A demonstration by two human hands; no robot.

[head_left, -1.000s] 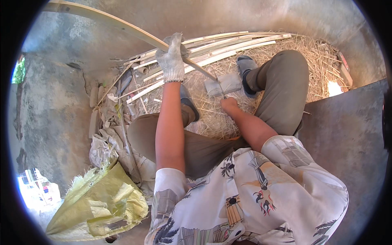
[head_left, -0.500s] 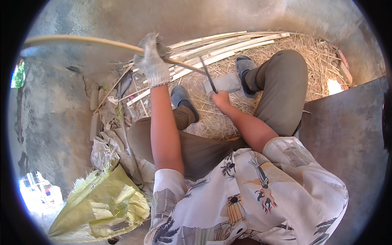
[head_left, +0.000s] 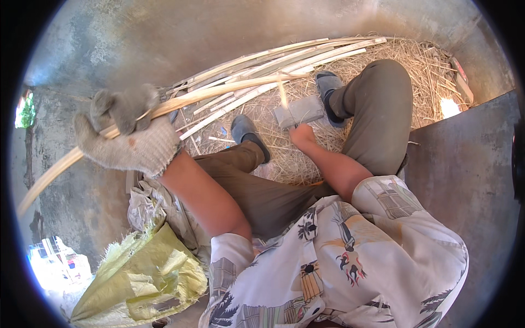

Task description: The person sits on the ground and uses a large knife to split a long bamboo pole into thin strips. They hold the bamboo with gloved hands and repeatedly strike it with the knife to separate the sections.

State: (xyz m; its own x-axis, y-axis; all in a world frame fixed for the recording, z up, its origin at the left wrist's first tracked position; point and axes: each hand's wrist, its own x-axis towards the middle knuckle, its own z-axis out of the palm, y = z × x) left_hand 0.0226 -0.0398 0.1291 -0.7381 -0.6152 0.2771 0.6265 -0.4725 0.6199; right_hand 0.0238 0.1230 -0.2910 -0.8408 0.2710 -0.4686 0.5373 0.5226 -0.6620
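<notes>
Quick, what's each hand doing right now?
Left hand: gloved, fingers curled over a long pale strip, holding it.
Right hand: bare, closed on a thin blade-like tool.

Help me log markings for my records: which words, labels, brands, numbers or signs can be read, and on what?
No text can be read anywhere.
Shirt: printed pictures, no legible lettering.
Yellow sack: no lettering visible.
Red object at the right: too small to tell whether it is marked.
Gloved left hand and the pale strip it holds: no lettering visible.
</notes>
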